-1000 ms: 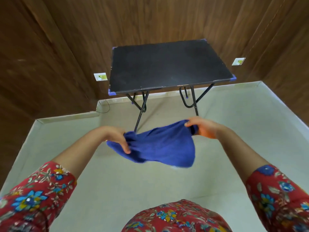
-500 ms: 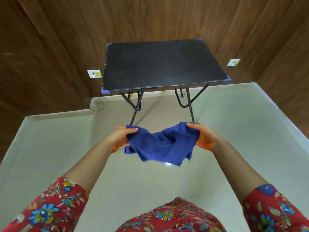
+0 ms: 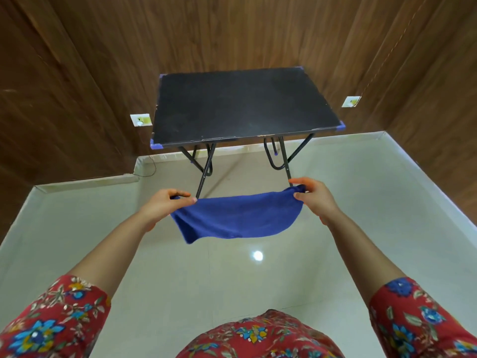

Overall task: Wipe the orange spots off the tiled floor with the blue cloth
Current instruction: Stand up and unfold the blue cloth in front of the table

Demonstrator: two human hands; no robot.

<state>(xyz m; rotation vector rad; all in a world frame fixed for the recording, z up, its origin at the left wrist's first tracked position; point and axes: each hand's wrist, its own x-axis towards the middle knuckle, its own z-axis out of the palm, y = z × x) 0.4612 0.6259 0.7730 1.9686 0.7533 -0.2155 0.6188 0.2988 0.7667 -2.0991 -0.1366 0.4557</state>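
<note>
Blue cloth (image 3: 237, 218) hangs spread between the two hands, sagging in the middle, in the air above the floor (image 3: 180, 280) and clear of it. The left hand (image 3: 165, 205) pinches one top corner between thumb and fingers. The right hand (image 3: 313, 200) pinches the other corner the same way, its forefinger lifted off the fabric. The cloth droops lowest at its left side. Both arms reach forward out of red flowered sleeves (image 3: 51, 324).

Beyond the hands, near the floor's far edge, a black table (image 3: 242, 109) stands on thin metal legs against wood-panelled walls (image 3: 77, 73). The cloth hangs in front of those legs, below the table's near edge.

Both grips look light and take only the corners, so one could slip. The cloth would then swing down from the other hand and need gathering again. The bigger worry is that no orange spots show on the floor in view, so they must be found first or the wrong tile gets wiped. The floor is glossy, and the glare (image 3: 258, 255) on it could hide a faint mark. A cloth pressed down thin and flat may also smear a spot rather than lift it.

Counted: one cloth, two hands both on it, one table, two sockets (image 3: 140, 120) on the walls with one at each side of the table, one patch of glare, and no spots to count.
</note>
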